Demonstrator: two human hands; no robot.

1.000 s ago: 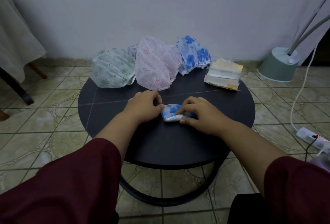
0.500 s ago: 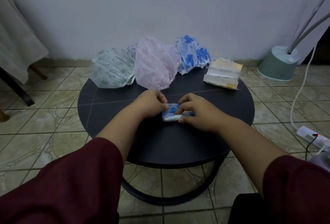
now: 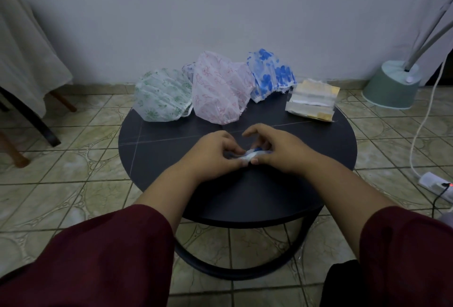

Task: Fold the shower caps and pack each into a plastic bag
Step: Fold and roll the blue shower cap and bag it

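Cap (image 3: 250, 156) pinched between left hand (image 3: 215, 153), right hand (image 3: 279, 151)

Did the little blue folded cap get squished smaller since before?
Yes. The folded blue cap now shows less between the left hand and right hand, which have closed together toward the middle of the round table.

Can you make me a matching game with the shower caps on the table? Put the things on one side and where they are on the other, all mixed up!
Things:
1. green-flowered shower cap
2. pink-patterned shower cap
3. blue-flowered shower cap
4. stack of plastic bags

Places:
A. far right on the round black table
B. between the other two open caps
C. far left of the row
D. just left of the bags

Pairs: 1-C, 2-B, 3-D, 4-A
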